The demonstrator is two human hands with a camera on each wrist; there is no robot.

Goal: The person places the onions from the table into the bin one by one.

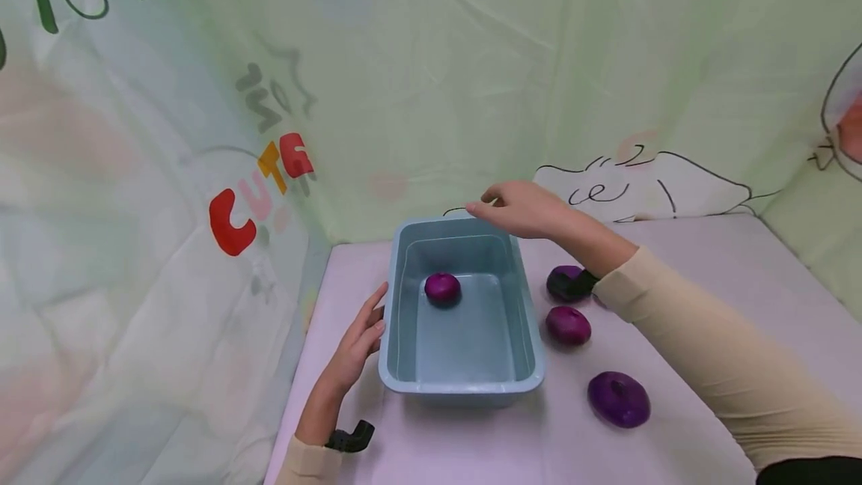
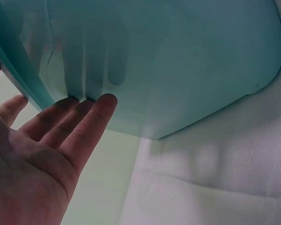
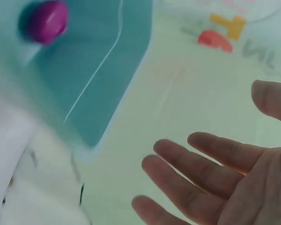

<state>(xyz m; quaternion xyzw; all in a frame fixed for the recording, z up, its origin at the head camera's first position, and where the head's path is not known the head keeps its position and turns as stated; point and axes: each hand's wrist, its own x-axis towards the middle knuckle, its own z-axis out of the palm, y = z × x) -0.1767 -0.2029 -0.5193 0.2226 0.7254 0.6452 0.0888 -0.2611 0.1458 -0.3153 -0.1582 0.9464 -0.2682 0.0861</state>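
Note:
A blue-grey plastic bin (image 1: 488, 346) stands on the white-covered table, with one red onion (image 1: 442, 288) lying inside towards its far left. My left hand (image 1: 353, 350) is at the bin's left wall; in the left wrist view its straight fingers (image 2: 91, 126) touch the outside of that wall. Over the far right corner of the bin hovers my right hand (image 1: 521, 208), holding nothing, its fingers loosely spread in the right wrist view. To the right of the bin lie more red onions: one (image 1: 568, 325) near the wall, a darker one (image 1: 619, 400) closer to me, and another (image 1: 562, 275) partly hidden by the right wrist's camera.
Behind the bin and along the left hang pale green, printed curtains (image 1: 417, 96) that meet the table's edges. The right sleeve (image 1: 707, 350) crosses above the table's right side. A sliver of something purple shows beside the right cuff, mostly hidden.

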